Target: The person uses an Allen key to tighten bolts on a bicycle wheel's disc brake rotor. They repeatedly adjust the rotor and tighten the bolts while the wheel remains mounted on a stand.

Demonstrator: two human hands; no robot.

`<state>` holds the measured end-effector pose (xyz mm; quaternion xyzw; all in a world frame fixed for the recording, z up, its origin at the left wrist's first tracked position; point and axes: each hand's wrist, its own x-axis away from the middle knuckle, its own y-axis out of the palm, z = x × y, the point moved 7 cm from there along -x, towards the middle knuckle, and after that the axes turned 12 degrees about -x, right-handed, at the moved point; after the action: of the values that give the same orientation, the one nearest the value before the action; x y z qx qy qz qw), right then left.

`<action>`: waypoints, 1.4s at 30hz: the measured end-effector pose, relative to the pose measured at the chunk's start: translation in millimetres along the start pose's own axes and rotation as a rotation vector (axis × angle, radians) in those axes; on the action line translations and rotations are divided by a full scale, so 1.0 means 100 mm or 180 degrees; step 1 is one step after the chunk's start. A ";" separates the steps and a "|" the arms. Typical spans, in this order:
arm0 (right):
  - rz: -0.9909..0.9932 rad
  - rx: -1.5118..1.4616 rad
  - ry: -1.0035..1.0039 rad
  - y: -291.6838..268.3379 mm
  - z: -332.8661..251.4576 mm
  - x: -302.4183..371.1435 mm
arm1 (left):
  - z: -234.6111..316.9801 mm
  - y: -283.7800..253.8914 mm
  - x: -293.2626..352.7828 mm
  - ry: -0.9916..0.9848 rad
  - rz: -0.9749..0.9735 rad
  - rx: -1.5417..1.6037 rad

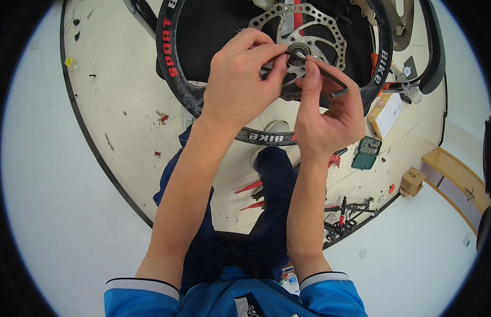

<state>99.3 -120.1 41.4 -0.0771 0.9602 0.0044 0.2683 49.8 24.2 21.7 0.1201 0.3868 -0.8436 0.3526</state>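
Fingertips [282, 48] of the left hand [240, 79], upper centre of the frame, meet at the left edge of the hub [299, 51]; whether they pinch anything there I cannot tell. The hub sits mid-rotor, just right of those fingertips and just upper left of the right hand's, so both hands are about equally near. The silver rotor [339, 45] spreads around it. The hex key [340, 93] is clamped between thumb and fingers of the right hand [330, 124], its long axis slanting from beside the hub down to the right, then a short bend.

At left, scraps [162, 117] litter the pale floor [113, 68]; the tire [167, 58] rings the rotor, upper centre; toward lower right lie a bike frame [342, 212], a green case [365, 160] and a carton [412, 181] near the white wall [409, 259].
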 end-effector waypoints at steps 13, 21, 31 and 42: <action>-0.0026 -0.0007 0.0005 0.02 0.01 0.03 | 0.01 0.00 0.00 0.0075 -0.0056 -0.0074; -0.0015 -0.0015 -0.0113 0.02 0.03 0.03 | 0.00 0.01 0.01 0.0061 0.0021 -0.0122; -0.0355 0.0204 -0.0160 0.08 -0.04 0.01 | 0.02 0.01 0.01 0.0070 -0.0005 -0.0173; -0.0153 -0.0156 -0.0082 0.10 0.05 0.02 | 0.01 0.03 0.03 0.0111 0.0043 -0.0074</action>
<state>98.6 -110.6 35.2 -0.1066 0.9542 0.0225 0.2787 50.3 20.5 19.6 0.1333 0.4018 -0.8344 0.3529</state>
